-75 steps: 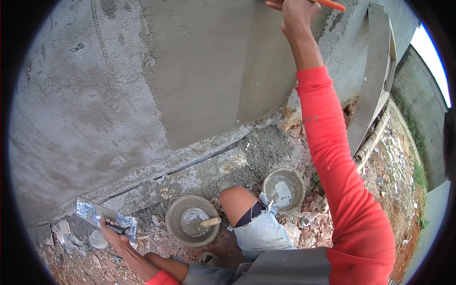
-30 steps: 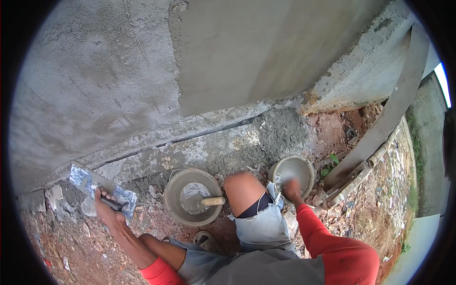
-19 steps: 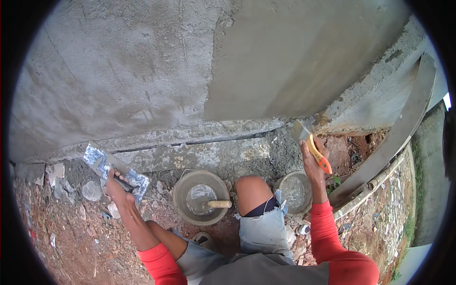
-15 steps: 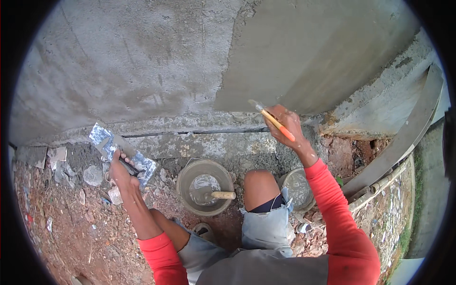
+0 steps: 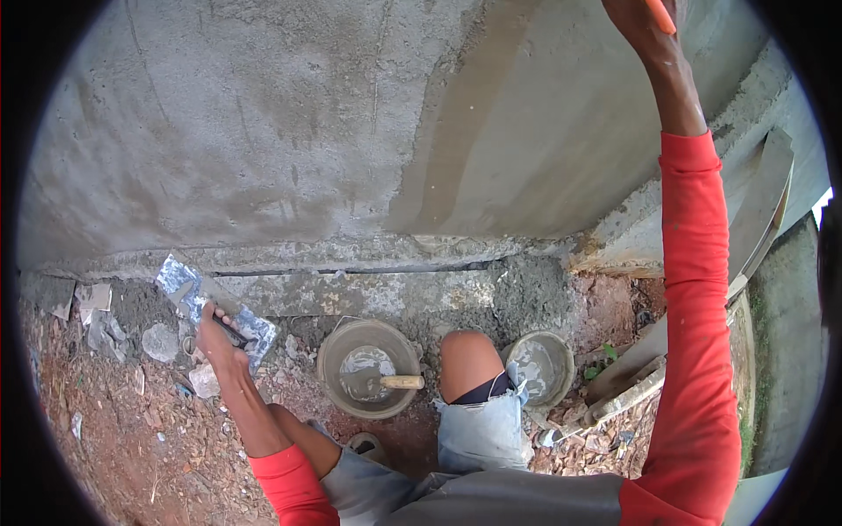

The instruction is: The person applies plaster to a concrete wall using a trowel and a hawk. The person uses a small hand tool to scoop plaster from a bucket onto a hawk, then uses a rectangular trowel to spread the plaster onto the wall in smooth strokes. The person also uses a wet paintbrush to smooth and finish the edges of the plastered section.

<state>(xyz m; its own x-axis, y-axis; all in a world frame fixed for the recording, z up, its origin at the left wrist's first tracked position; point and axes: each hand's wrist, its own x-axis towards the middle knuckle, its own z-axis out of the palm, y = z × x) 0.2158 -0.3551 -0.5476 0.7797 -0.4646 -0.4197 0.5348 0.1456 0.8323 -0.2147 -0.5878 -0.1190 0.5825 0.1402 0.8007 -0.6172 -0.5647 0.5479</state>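
Note:
My left hand [image 5: 219, 337] is wrapped round the dark handle of a plastering trowel [image 5: 257, 331], its flat blade smeared white and grey. The trowel hangs low over the ground, left of a bucket. High at the upper right, my right hand [image 5: 645, 24] grips a brush [image 5: 660, 15]; only its orange handle end shows, and the bristles are beyond the view. Before me stands a cement wall [image 5: 289, 140], rough at left, with a smoother plaster patch [image 5: 561, 131] at right. A dark wet streak [image 5: 465, 114] runs down that patch near its left edge.
Between my knees and the wall base stands a grey bucket [image 5: 324, 377] with a wooden handle [image 5: 402, 382] sticking out. A smaller bucket [image 5: 569, 355] is right of my knee. Stone chunks [image 5: 160, 343] lie at left; long boards [image 5: 631, 373] lean at right.
My right hand has swung up and right with the brush, from low by the wall to the top edge. A dark wet streak now shows on the plaster. My left hand stays nearly still.

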